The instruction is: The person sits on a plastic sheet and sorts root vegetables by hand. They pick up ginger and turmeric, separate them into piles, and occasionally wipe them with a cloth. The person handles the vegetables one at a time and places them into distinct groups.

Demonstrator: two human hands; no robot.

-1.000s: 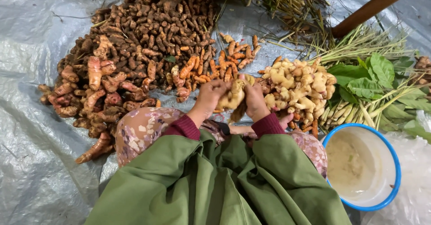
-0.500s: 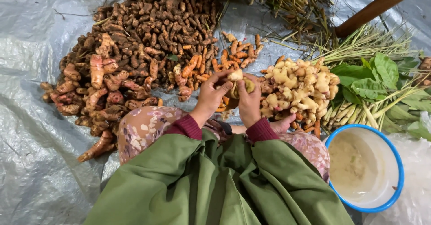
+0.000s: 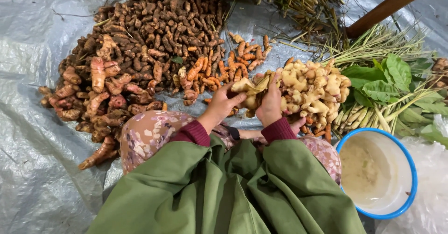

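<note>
On the ground sheet: a grey plastic tarp (image 3: 32, 136) lies under everything, I judge to keep the roots off the dirt; I sit at its six o'clock edge.
Dark root heap: the biggest pile, small brown turmeric fingers (image 3: 158, 28), runs from eleven to twelve o'clock, heaped loose as bulk stock.
Reddish roots: fatter pink-brown pieces (image 3: 100, 89) sit at nine o'clock, kept apart from the dark ones, sorted by kind as I read it.
Pale ginger pile: knobbly cream ginger (image 3: 312, 87) lies at one o'clock, just beside my hands so I can draw from it.
Greens: lemongrass stalks and broad leaves (image 3: 382, 82) fan out at two o'clock.
Basin: a white bowl with a blue rim (image 3: 413, 168) at four o'clock holds cloudy residue.
Orange roots: a small scatter (image 3: 242, 56) at twelve o'clock, between the dark heap and the ginger.
Ginger piece: one pale chunk (image 3: 249, 89) is lifted between both hands, right at the pile's near edge.
My left hand (image 3: 221, 104): fingers curled around the chunk's left end.
My right hand (image 3: 270, 104): clasped on its right side, thumb up.
Packages, labels, signs: none visible; only a clear plastic bag (image 3: 431, 201) at five o'clock.
</note>
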